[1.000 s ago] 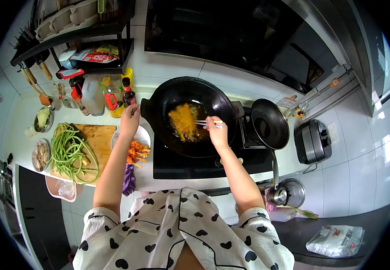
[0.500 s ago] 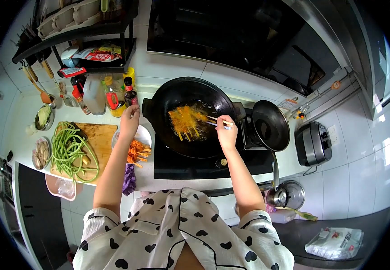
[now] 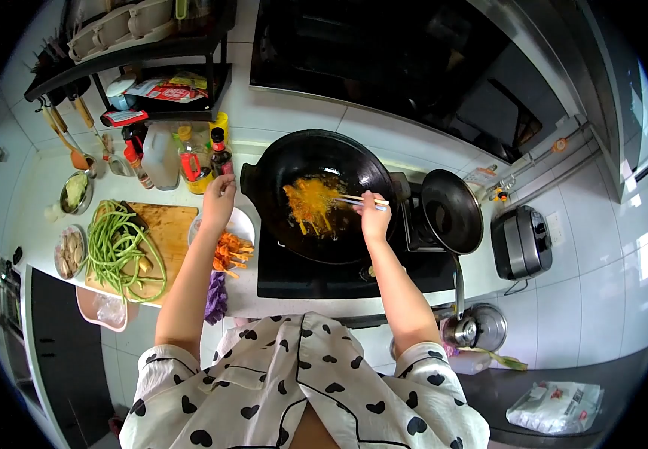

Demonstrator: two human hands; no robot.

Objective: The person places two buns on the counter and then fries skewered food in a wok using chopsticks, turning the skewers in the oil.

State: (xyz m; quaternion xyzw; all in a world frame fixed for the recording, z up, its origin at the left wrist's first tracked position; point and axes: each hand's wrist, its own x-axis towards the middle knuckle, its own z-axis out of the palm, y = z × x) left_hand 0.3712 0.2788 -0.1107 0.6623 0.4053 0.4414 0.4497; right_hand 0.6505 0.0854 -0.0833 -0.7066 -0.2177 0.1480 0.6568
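Note:
My right hand [image 3: 373, 217] grips a pair of chopsticks [image 3: 349, 200], whose tips reach into the black wok [image 3: 354, 157]. There they touch a clump of orange-yellow food [image 3: 310, 198] that sits in bubbling oil, with stick-like ends poking out toward me. My left hand [image 3: 220, 200] hovers between the wok's left handle and a white plate [image 3: 244, 223], fingers drawn together; whether anything is pinched in them is hidden. On that plate, partly behind my left forearm, lie more orange pieces [image 3: 230, 252] with stick-like ends.
Green long beans [image 3: 118, 251] lie on a wooden cutting board [image 3: 178, 221] at left. Bottles, among them a dark sauce bottle [image 3: 221, 153], stand behind my left hand. A frying pan [image 3: 451, 213] sits right of the wok, its handle toward me. Farther right is a grey cooker [image 3: 522, 241].
The chopsticks have shifted slightly left and up against the food clump. My left hand stays about where it was; the view has moved slightly.

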